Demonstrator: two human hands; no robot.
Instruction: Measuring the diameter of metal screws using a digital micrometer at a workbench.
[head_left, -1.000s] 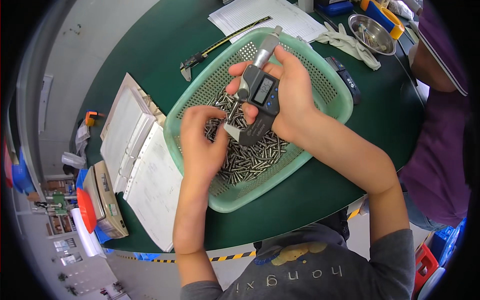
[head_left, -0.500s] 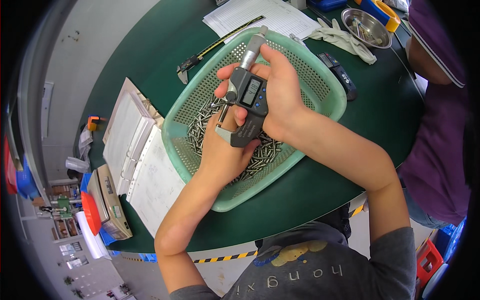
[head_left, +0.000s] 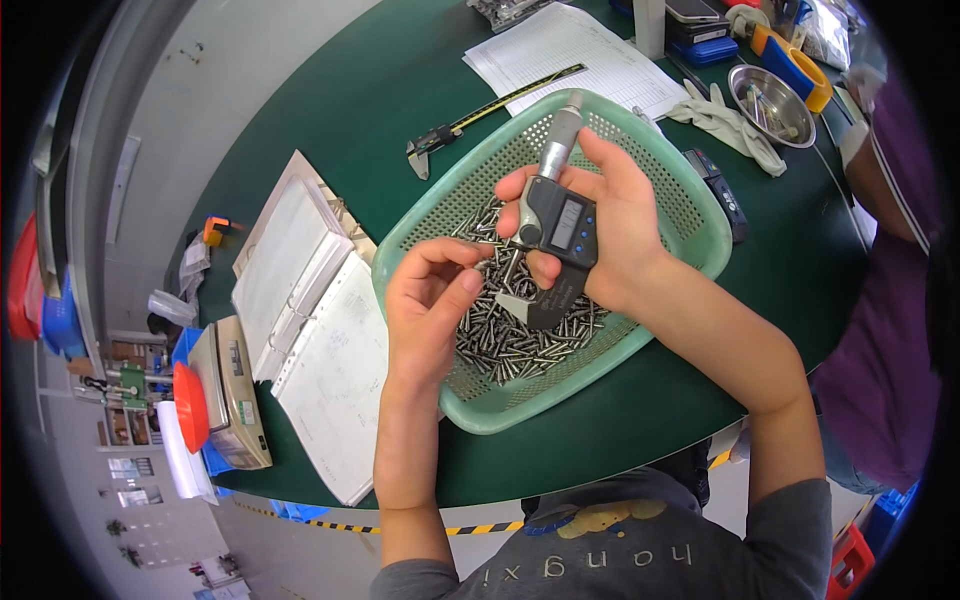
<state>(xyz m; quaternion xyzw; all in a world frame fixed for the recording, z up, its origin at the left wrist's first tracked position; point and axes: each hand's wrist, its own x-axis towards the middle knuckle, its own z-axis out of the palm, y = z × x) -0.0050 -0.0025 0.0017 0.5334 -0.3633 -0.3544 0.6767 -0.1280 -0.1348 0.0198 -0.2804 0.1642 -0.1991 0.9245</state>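
Head view: the right hand point(head_left: 615, 225) is wrapped around a digital micrometer point(head_left: 553, 235), fingers clamped on its dark body, with the grey thimble pointing up and away and the display facing the camera. The left hand point(head_left: 430, 310) sits just beside it on the left, thumb and fingertips pinched together near the micrometer's open frame; whether a small metal pin is caught between them is too small to tell. Both hands hover over a green plastic mesh basket point(head_left: 690, 215) on the dark green table point(head_left: 360, 90), and a heap of short silvery metal pins point(head_left: 510, 335) lies in the basket's bottom below the micrometer. Left of the basket an open ring binder point(head_left: 310, 330) lies flat, with a small weighing scale point(head_left: 232, 390) beyond it. Behind the basket rest a vernier caliper point(head_left: 470, 120), a printed sheet point(head_left: 575, 55), white gloves point(head_left: 730, 125) and a steel bowl point(head_left: 770, 105). A person in a purple sleeve point(head_left: 890, 300) stands at the right edge
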